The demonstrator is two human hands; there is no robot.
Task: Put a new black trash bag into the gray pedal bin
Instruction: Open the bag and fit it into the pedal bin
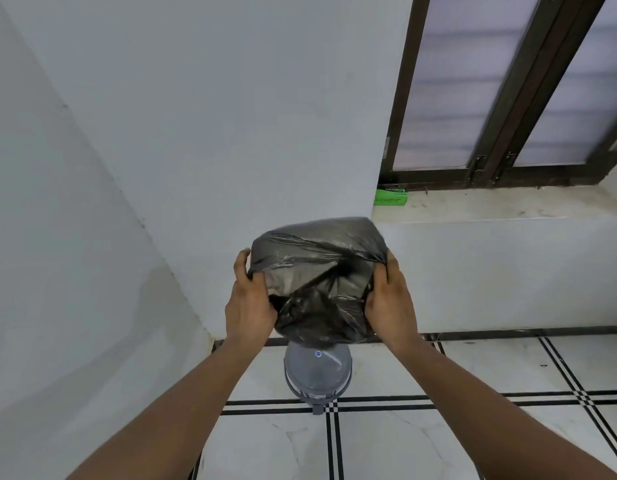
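Note:
A black trash bag point(317, 271) hangs in the air in front of me, its mouth spread wide between both hands. My left hand point(248, 303) grips the bag's left edge and my right hand point(390, 299) grips the right edge. Below the bag stands the gray pedal bin point(317, 372) on the tiled floor, seen from above with its domed lid down. The pedal point(318, 409) sticks out at the front. The bag's crumpled lower part hides the far rim of the bin.
White walls meet in a corner behind the bin. A low white ledge point(507, 209) runs at the right under a dark-framed window, with a green box point(390, 197) on it. The floor has white tiles with black lines.

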